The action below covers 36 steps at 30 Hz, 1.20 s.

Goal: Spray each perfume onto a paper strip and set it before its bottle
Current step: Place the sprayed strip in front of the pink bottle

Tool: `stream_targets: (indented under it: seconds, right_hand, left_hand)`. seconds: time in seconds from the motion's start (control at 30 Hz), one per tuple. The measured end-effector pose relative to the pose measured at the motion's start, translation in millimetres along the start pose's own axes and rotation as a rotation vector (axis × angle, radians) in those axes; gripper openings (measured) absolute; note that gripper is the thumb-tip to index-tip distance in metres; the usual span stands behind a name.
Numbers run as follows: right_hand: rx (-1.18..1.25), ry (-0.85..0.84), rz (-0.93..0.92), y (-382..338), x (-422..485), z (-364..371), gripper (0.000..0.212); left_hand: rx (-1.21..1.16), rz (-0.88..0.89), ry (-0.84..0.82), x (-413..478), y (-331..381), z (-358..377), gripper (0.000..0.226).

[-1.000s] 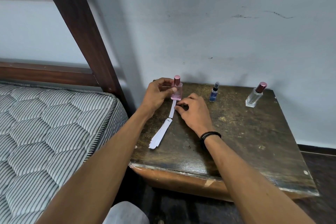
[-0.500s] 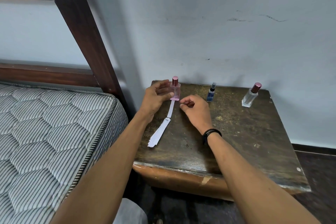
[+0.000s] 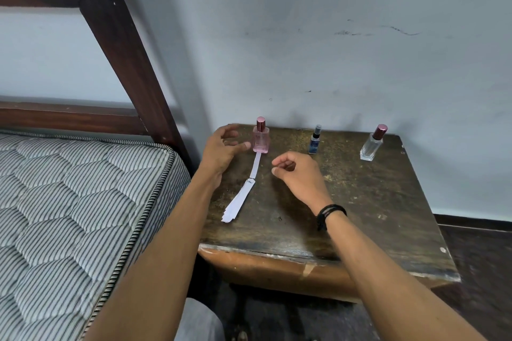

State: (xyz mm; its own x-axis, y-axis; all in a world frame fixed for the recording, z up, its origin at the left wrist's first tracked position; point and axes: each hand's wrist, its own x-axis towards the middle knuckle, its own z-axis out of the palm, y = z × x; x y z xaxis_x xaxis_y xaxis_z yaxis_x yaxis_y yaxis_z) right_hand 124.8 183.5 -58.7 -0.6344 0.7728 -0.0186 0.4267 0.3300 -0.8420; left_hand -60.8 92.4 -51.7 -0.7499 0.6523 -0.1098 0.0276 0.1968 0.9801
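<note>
Now the pink bottle [image 3: 260, 141] is standing upright at the back of the table [image 3: 360, 202], a little above the middle of the frame. One paper strip [image 3: 255, 165] is lying flat right in front of it, with its far end reaching the bottle's foot. Half a second ago the left hand [image 3: 221, 149] was holding this bottle and the right hand [image 3: 297, 174] was pinching the strip. Both are letting go now. The left hand is hanging just left of the bottle with its fingers loose and spread, gripping nothing. The right hand is lifting away to the right of the strip, its fingers softly curled around nothing. So the first perfume is looking finished. The pile of spare strips [image 3: 238, 203] is waiting just below the placed strip, toward the lower left of the table. Further right, the small blue bottle [image 3: 315, 141] and the clear bottle [image 3: 372, 144] are standing with no strips in front of them, so they are probably coming next. A striped mattress [image 3: 69, 202] is filling the left side.
</note>
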Motion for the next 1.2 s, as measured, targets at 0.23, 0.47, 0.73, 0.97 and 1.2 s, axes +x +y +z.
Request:
stream_targets:
  seconds: [0.23,0.47,0.73,0.97,1.2]
  right_hand:
    - [-0.208,-0.126,-0.075,-13,-29,15,0.008]
    - [-0.275,-0.157,-0.036,-26,-43,30,0.014]
    - [-0.338,-0.212,-0.063,-36,-61,30,0.016]
    - [-0.382,-0.222,-0.061,-34,-79,29,0.019]
    - [-0.279,-0.194,-0.012,-30,-82,28,0.031]
  left_hand:
    - [0.475,-0.176,0.005,-53,-9,-10,0.027]
    - [0.733,-0.142,-0.023,-85,-7,0,0.030]
    - [0.737,-0.130,-0.038,-88,-8,3,0.047]
    - [0.664,-0.156,-0.040,-92,-7,6,0.039]
    - [0.338,-0.201,0.057,-95,-17,1,0.020]
